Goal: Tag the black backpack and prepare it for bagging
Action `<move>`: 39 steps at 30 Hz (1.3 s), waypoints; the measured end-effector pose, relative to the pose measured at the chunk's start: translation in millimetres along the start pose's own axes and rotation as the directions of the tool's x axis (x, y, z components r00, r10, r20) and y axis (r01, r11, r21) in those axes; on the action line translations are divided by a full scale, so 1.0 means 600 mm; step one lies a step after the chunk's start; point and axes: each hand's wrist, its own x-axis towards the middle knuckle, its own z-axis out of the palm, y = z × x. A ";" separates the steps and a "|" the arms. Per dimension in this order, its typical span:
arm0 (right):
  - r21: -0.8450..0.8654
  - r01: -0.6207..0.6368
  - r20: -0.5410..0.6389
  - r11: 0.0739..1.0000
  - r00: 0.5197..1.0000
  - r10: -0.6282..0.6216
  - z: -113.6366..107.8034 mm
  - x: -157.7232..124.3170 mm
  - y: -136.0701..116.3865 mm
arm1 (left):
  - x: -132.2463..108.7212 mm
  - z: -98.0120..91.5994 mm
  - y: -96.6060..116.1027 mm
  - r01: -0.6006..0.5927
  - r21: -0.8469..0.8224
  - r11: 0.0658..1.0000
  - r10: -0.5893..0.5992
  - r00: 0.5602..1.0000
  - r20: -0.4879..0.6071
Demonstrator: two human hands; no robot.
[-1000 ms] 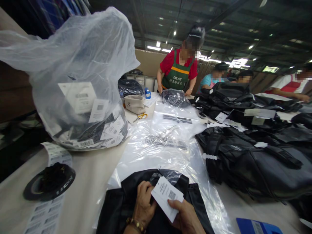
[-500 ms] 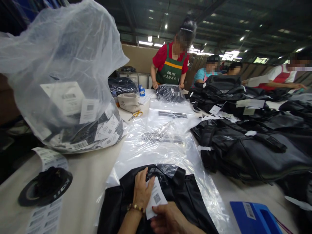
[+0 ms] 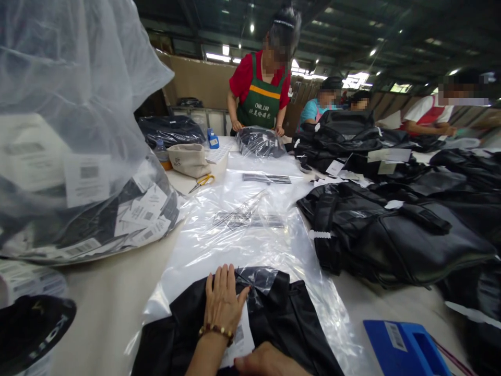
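As my left hand lay open-fingered over the white rectangular paper tag, lower centre, positioning seemed underway, flattening apparently needed next, my curled right hand's grip unclear.

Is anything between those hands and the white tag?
Nothing visible. The left hand lies over part of the white tag, and the right hand is at its lower end. The clear plastic lies beyond, at the top of the black bag.

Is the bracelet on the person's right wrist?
No, the left hand, palm-down on the black bag, wears the bracelet at its wrist.
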 end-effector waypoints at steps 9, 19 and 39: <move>-0.989 0.137 0.104 -0.054 0.390 -0.915 -0.130 -0.013 -0.102 | 0.000 -0.021 0.005 0.010 -0.049 0.999 -0.011 1.000 -0.024; -0.978 0.202 0.164 -0.060 0.550 -0.819 -0.190 0.023 -0.130 | 0.002 -0.030 0.008 -0.010 -0.104 0.995 0.001 0.996 -0.092; -0.612 0.584 -0.464 0.532 0.280 -0.841 -0.169 0.032 -0.300 | -0.015 -0.005 -0.006 -0.061 -0.078 0.995 0.052 0.993 -0.104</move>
